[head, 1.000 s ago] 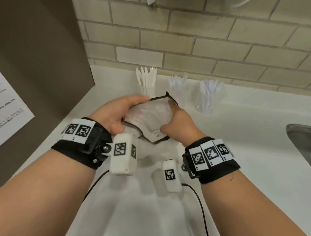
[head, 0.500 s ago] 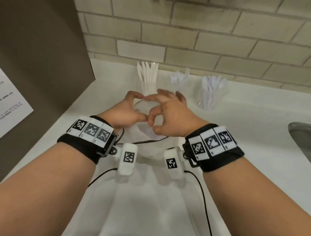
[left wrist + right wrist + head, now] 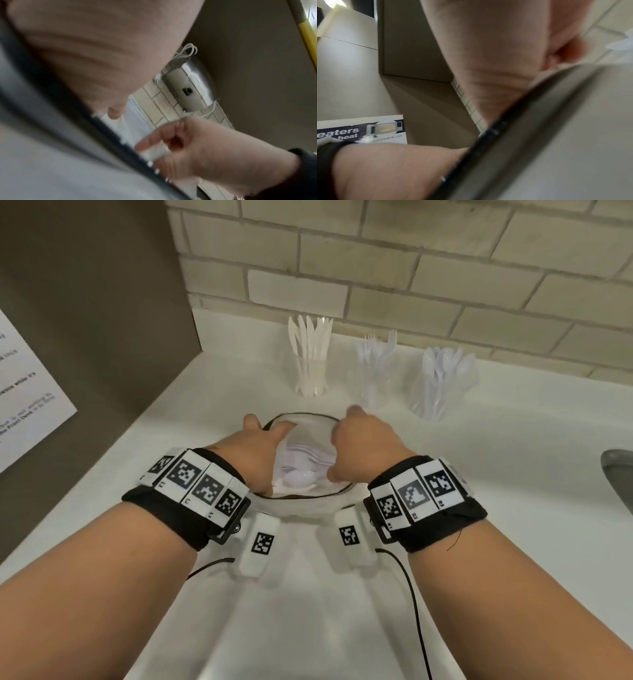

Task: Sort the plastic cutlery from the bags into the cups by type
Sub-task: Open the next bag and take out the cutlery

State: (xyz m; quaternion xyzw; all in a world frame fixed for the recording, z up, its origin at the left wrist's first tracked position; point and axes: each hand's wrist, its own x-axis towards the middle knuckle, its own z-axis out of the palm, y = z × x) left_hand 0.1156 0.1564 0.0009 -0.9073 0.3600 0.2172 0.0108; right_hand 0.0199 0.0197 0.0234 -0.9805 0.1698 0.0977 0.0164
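A clear plastic bag [image 3: 310, 419] with a dark zip rim lies on the white counter [image 3: 479, 508]. White plastic cutlery [image 3: 301, 472] shows inside it. My left hand [image 3: 262, 440] grips the rim's left side, thumb outside and fingers inside. My right hand [image 3: 359, 440] pinches the right side with curled fingers [image 3: 154, 142]. The mouth is held wide. Behind it stand three clear cups: knives [image 3: 310, 364], forks [image 3: 375, 378], spoons [image 3: 440, 388]. The wrist views are blurred, showing palms and the dark rim [image 3: 505, 128].
A brown side panel [image 3: 102, 320] with a paper notice [image 3: 30, 392] closes off the left. The tiled wall [image 3: 411, 268] runs behind the cups. A steel sink's edge [image 3: 618, 477] shows at the right. Black cables [image 3: 416, 611] trail from my wrists.
My hands were close together at the bag's mouth; they have moved apart and pulled the rim wide. The bag now sits lower on the counter.
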